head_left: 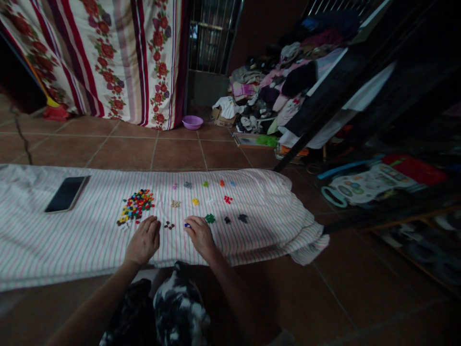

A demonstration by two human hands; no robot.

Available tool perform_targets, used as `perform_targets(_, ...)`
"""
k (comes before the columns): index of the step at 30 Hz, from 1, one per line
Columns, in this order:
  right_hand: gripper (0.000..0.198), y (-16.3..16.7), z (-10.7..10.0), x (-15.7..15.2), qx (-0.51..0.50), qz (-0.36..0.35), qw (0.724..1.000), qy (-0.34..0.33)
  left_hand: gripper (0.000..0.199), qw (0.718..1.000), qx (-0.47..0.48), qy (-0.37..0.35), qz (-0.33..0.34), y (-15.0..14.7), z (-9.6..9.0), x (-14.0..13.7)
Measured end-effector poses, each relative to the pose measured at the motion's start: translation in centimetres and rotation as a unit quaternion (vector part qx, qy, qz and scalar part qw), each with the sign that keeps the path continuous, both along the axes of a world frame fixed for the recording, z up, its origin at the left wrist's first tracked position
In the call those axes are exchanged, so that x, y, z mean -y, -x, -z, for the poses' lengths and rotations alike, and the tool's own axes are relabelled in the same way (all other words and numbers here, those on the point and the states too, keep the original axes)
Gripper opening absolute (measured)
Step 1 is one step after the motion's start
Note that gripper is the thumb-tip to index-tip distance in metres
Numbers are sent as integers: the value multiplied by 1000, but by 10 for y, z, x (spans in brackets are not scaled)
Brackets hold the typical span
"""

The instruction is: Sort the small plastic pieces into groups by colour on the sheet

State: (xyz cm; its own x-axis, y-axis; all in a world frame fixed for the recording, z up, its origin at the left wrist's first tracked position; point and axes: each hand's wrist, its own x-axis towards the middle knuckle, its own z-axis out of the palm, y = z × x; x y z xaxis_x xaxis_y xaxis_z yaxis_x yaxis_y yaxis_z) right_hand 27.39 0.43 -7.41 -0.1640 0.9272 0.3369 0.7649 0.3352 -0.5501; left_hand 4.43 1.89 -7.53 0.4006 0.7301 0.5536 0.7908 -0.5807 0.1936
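Note:
A mixed pile of small coloured pieces [139, 204], too small to tell their kind, lies on a striped cloth. My left hand [144, 239] rests at the pile's lower right, fingers curled together; whatever they hold is hidden. Just right of it sit a few brown pieces [169, 225]. The fingertips of my right hand [201, 236] are pinched at small blue pieces [187, 225], partly covering them. Sorted by colour, other little groups spread beyond and to the right: green [210, 218], black [227, 220], dark grey [243, 218], yellow [195, 202], red [227, 199] and beige [175, 204].
A phone [67, 194] lies on the left of the striped cloth [97, 245]. Past the cloth's far edge are a tiled floor, a purple basin [193, 122] and a floral curtain [137, 62]. Heaped clothes [273, 91] and a dark slanted pole [317, 120] stand at right.

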Motion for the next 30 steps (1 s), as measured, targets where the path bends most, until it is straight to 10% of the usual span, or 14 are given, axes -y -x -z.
perform_targets(30, 30, -22, -1, 12, -53, 58, 996, -43, 22, 1000, -2, 3, -8, -1, 0, 0)
